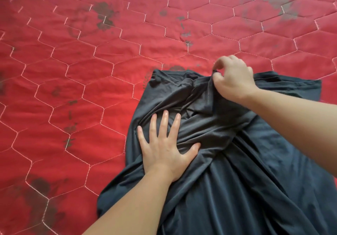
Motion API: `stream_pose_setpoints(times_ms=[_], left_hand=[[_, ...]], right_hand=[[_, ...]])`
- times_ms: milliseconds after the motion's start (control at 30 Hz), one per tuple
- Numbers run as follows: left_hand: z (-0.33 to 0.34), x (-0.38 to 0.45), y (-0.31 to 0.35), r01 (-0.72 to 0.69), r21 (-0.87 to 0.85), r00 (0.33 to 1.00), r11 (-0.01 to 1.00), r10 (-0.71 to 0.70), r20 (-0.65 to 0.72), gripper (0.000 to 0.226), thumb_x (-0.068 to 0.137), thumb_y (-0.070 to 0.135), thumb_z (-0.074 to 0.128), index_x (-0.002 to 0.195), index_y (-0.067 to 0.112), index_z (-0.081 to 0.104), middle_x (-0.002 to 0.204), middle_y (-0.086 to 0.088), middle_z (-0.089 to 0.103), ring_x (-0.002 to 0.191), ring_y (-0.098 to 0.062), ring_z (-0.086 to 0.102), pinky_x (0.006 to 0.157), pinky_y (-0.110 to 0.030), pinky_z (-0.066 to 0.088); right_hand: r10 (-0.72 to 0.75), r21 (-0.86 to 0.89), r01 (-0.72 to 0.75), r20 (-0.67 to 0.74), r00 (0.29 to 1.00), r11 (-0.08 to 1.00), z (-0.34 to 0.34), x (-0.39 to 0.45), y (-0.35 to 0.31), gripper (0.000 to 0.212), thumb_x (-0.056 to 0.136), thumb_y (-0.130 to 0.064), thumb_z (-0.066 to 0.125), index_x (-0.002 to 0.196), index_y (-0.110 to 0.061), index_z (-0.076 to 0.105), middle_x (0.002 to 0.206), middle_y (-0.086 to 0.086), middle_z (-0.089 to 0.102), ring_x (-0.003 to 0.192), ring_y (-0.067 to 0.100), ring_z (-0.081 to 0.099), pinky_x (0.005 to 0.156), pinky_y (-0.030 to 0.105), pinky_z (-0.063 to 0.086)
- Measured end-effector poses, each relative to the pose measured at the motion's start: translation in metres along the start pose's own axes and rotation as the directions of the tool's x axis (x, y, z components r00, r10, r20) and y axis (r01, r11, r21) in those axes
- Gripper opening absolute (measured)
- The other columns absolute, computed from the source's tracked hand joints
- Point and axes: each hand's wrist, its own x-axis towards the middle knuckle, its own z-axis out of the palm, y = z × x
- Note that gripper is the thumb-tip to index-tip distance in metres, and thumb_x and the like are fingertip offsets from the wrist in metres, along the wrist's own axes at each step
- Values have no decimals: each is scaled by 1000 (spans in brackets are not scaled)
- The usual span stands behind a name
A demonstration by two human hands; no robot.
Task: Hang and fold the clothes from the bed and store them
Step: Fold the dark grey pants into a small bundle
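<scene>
A dark grey-blue garment (228, 170) lies crumpled on the bed, spreading from the centre to the lower right edge of the view. My left hand (164, 143) presses flat on its left part with fingers spread and straight. My right hand (233, 77) pinches a fold of the cloth near the garment's far edge between thumb and forefinger and lifts it slightly. The garment's lower end runs out of view at the bottom.
A red quilted bedspread (91, 70) with stitched hexagons and faded dark flower prints covers the whole bed. No other clothes or objects show in this view.
</scene>
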Motion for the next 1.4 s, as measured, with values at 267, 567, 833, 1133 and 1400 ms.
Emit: stream_pose_setpoints(times_ms=[267, 567, 833, 1133, 1400], left_hand=[[4, -1, 0, 3, -33, 1000, 999, -4, -13, 90, 76, 85, 21, 152, 37, 17, 163, 3, 11, 150, -25, 5, 115, -63, 5], [7, 3, -1, -31, -73, 999, 997, 29, -32, 90, 75, 83, 30, 151, 34, 26, 160, 0, 23, 148, -27, 16, 112, -65, 16], [7, 4, -5, -56, -75, 997, 996, 53, -51, 90, 74, 81, 33, 149, 33, 30, 160, 0, 24, 147, -29, 19, 112, -63, 17], [9, 3, -3, -31, -49, 998, 998, 29, -50, 88, 74, 82, 34, 148, 33, 37, 157, -1, 30, 146, -28, 23, 112, -62, 21], [12, 4, -4, -21, -9, 997, 1000, 21, -74, 87, 77, 82, 27, 150, 35, 30, 159, 1, 25, 148, -26, 18, 114, -60, 17]], right_hand=[[-278, -236, 318, 188, 942, 918, 37, 12, -69, 54, 79, -74, 48, 90, -23, 61, 98, 0, 60, 104, 26, 52, 95, 44, 28], [-108, 303, 51, 176, 978, 952, 70, 45, -138, 12, 91, -33, 55, 88, -24, 63, 92, -6, 65, 93, 19, 57, 89, 34, 38], [-139, 432, 103, 53, 989, 896, 85, 48, -147, 19, 92, -36, 51, 91, -22, 64, 94, -5, 68, 92, 23, 61, 83, 35, 49], [-637, -323, 643, 140, 758, 695, 47, 7, -30, 47, 92, -56, 38, 91, -12, 55, 85, 11, 64, 82, 35, 63, 68, 39, 39], [-351, -107, 341, -91, 932, 934, 47, 26, -46, 39, 97, -49, 40, 112, -17, 54, 111, 9, 57, 103, 33, 55, 84, 41, 35]])
